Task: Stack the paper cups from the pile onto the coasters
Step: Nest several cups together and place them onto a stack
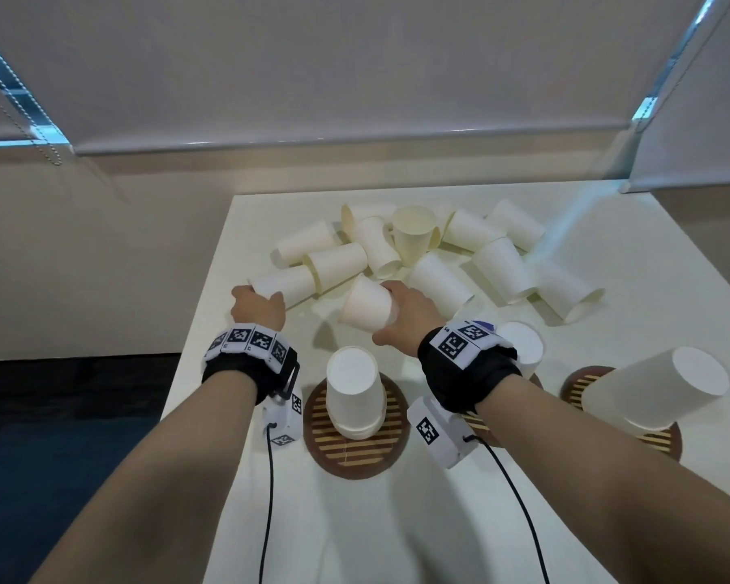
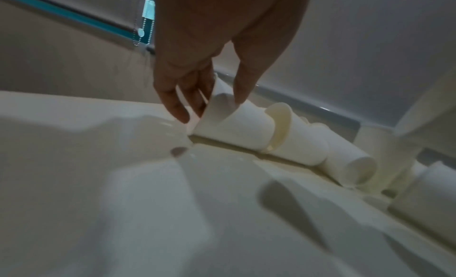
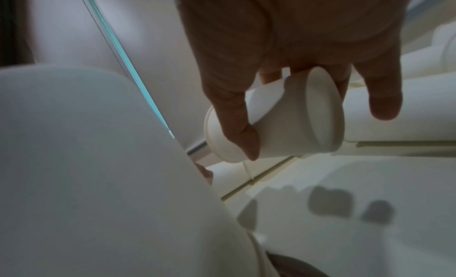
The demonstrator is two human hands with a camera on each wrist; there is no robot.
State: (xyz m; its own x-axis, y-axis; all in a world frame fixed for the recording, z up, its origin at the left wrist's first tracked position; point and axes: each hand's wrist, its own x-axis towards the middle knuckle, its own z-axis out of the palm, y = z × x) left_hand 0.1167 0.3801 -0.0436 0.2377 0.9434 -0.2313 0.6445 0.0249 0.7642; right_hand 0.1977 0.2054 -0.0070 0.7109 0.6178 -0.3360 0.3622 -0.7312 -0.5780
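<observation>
Both hands grip cups: left point(image 1: 257, 310) a lying cup point(image 1: 285, 286), right point(image 1: 409, 311) a lifted cup point(image 1: 365, 305).

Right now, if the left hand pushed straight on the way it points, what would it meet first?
The left hand already grips the nearest lying cup; straight beyond that comes the next tipped cup of the pile, though depth is unclear.

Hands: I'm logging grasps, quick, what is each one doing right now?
Left hand: grips a lying paper cup at the pile's edge.
Right hand: holds a lifted paper cup.
</observation>
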